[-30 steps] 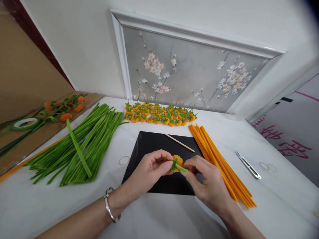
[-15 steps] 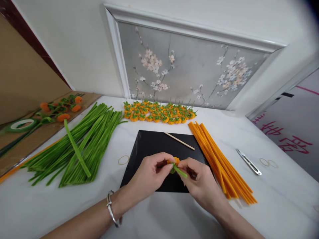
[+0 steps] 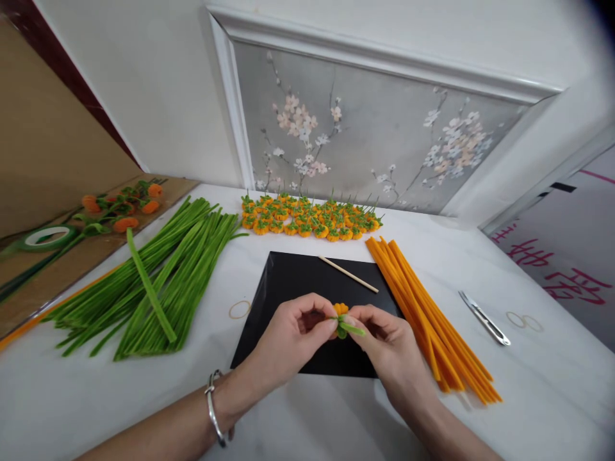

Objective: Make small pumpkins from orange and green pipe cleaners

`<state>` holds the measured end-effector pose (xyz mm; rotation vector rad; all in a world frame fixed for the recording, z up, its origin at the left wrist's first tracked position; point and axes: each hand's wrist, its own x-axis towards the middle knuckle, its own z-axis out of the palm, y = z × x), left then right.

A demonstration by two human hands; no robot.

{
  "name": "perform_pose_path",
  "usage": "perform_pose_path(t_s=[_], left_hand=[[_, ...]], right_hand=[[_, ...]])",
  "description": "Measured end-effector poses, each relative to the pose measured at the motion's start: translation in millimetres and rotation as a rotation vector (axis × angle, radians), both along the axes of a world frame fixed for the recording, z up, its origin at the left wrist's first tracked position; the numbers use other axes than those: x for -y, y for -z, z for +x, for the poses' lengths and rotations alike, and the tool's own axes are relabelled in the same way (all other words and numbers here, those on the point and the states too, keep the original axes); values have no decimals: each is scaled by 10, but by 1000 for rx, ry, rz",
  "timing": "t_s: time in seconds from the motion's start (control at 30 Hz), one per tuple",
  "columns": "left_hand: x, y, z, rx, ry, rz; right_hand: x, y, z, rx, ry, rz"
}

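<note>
Between my two hands, over the black board point(image 3: 283, 282), is a small orange pipe-cleaner pumpkin point(image 3: 341, 308) with green leaves on the side facing me. My left hand point(image 3: 298, 330) pinches its left edge between thumb and forefinger. With thumb and forefinger closed, my right hand point(image 3: 384, 336) grips the green pipe-cleaner piece point(image 3: 354, 330) at the pumpkin's middle; its free end points right. My curled fingers hide part of the pumpkin. A thin wooden stick point(image 3: 348, 274) lies on the board just beyond.
Green pipe cleaners point(image 3: 158, 288) are heaped left, orange ones point(image 3: 432, 320) right. Finished pumpkins point(image 3: 307, 218) stand in rows by the wall. Thread snips point(image 3: 484, 318) and rubber bands lie right, another band point(image 3: 239, 310) left. Green tape point(image 3: 48, 237) and orange-and-green stems rest on cardboard far left.
The pumpkin shows more of its orange top and green leaves between my fingers. The green end has swung to point more to the right. The view has shifted slightly.
</note>
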<state>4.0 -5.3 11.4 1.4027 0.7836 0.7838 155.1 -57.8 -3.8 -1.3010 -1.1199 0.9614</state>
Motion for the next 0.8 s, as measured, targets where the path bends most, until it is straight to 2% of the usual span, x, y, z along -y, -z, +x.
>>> perform_pose_path(t_s=[0.1, 0.2, 0.27, 0.4, 0.5, 0.6, 0.67, 0.8], left_hand=[[-34, 2, -16, -25, 9, -10], [-53, 11, -27, -83, 30, 49], [-48, 17, -30, -155, 26, 164], [-8, 16, -31, -288, 24, 501], [20, 12, -29, -286, 49, 621], [29, 17, -19, -295, 37, 580], [30, 28, -9, -300, 12, 493], [55, 59, 18, -203, 1, 254]], right_hand=[[-8, -26, 155, 260, -69, 106], [-16, -48, 275, 395, -71, 192], [-16, -49, 292, 425, -93, 176], [8, -47, 220, 537, -143, 149], [34, -58, 159, 660, -135, 207], [51, -72, 130, 743, -132, 247], [56, -77, 121, 715, -121, 241], [58, -68, 81, 407, -78, 92]])
